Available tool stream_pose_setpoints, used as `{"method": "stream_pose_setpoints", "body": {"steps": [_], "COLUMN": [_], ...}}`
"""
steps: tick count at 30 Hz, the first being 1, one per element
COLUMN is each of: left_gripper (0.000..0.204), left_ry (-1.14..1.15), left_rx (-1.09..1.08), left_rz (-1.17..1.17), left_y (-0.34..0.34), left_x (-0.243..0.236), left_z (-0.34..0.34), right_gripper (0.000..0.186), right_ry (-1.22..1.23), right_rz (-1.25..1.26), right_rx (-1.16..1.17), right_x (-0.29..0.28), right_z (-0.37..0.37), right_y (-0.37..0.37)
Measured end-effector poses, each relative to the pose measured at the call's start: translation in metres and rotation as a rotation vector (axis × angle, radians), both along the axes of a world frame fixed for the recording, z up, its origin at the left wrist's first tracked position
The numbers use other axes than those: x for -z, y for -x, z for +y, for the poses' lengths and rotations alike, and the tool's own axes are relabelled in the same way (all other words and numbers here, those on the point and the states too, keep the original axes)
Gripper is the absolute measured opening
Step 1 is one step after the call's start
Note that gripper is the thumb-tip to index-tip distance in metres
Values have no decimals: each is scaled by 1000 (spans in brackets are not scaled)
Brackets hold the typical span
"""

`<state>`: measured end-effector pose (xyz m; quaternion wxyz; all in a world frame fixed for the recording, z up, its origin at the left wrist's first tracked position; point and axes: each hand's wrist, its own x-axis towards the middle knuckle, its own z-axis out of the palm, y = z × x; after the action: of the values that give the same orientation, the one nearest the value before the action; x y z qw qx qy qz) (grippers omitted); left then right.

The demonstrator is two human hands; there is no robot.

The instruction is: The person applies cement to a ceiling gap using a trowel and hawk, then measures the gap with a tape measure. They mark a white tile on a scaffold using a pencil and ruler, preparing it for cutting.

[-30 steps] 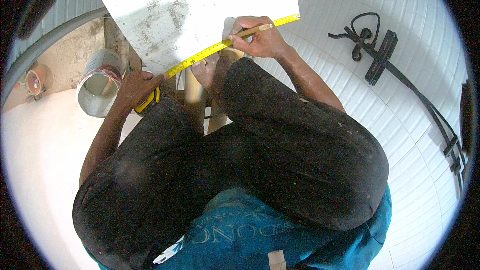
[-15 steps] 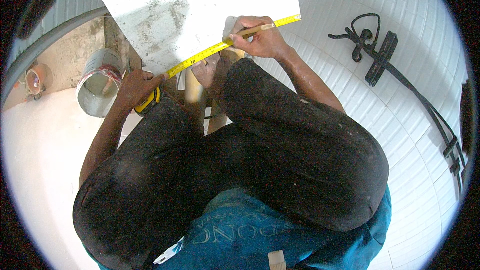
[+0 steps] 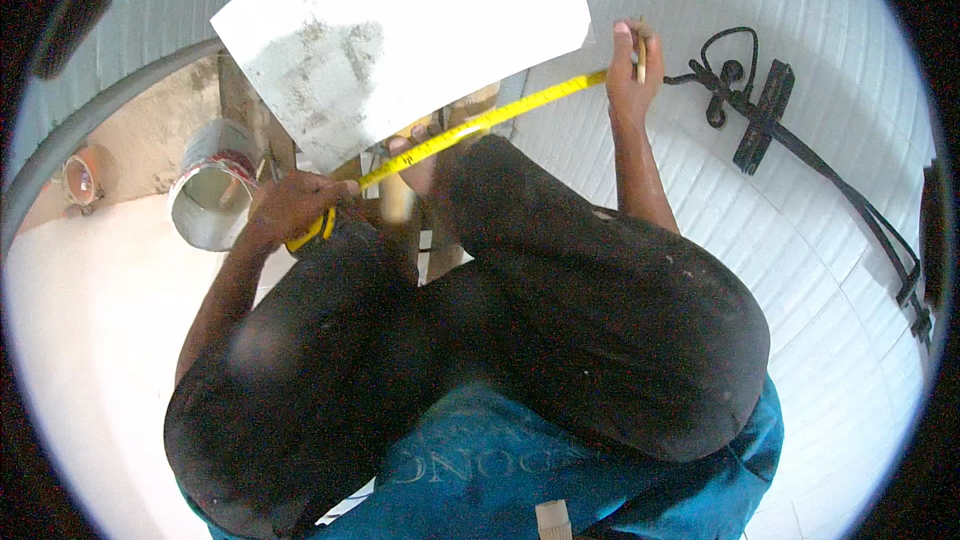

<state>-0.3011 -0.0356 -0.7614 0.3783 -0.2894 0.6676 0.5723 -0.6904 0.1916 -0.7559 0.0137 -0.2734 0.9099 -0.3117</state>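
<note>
A yellow tape measure (image 3: 497, 118) stretches at a slant between my hands, its blade just off the near edge of a white slab, perhaps a tile (image 3: 440, 15), with grey smudges. My left hand (image 3: 300, 202) is closed on the tape near its yellow case (image 3: 313, 232), by my left knee. Out past the slab's right corner, my right hand (image 3: 632, 75) pinches a pencil (image 3: 641, 48) pointing upward. The blade's far end meets that hand's fingers; whether they grip it too I cannot make out. Under the tape, my bare foot (image 3: 418, 162) shows partly.
A bucket (image 3: 207, 202) smeared with white and red stands left of my left hand, a handle leaning in it. Beyond is a small orange pot-like thing (image 3: 82, 178). Black straps with a dark bar (image 3: 763, 118) lie on the ribbed white surface (image 3: 800, 270) at right.
My right hand has moved right, from the slab's edge to beyond its corner, with the pencil. The tape's far end has swung off the slab toward that hand. My left hand shifted slightly.
</note>
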Motion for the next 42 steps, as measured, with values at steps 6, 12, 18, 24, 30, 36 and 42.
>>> {"method": "stream_pose_setpoints", "body": {"steps": [6,12,18,24,30,36,42], "left_gripper": [51,47,46,45,45,37,39], "left_ry": [-219,-248,-94,-313,124,-124,103], "left_rx": [-103,-166,-380,-919,-466,-673,-492], "left_rz": [112,95,135,182,534,351,191], "left_y": [6,12,23,80,161,180,119], "left_x": [-11,-19,-45,-97,-99,-106,-133], "left_z": [-5,-8,-31,-66,-58,-71,-127], "right_gripper": [21,14,23,45,55,43,45], "right_ry": [105,185,350,166,205,762,883], "right_rz": [-192,-403,-512,-869,-814,-999,-615], "right_rx": [-74,-112,-603,-827,-459,171,436], "right_x": [-16,-43,-63,-89,-95,-56,-23], "right_z": [1,-53,-99,-129,-129,-105,-138], "right_y": [-19,-63,-88,-108,-99,-16,122]}}
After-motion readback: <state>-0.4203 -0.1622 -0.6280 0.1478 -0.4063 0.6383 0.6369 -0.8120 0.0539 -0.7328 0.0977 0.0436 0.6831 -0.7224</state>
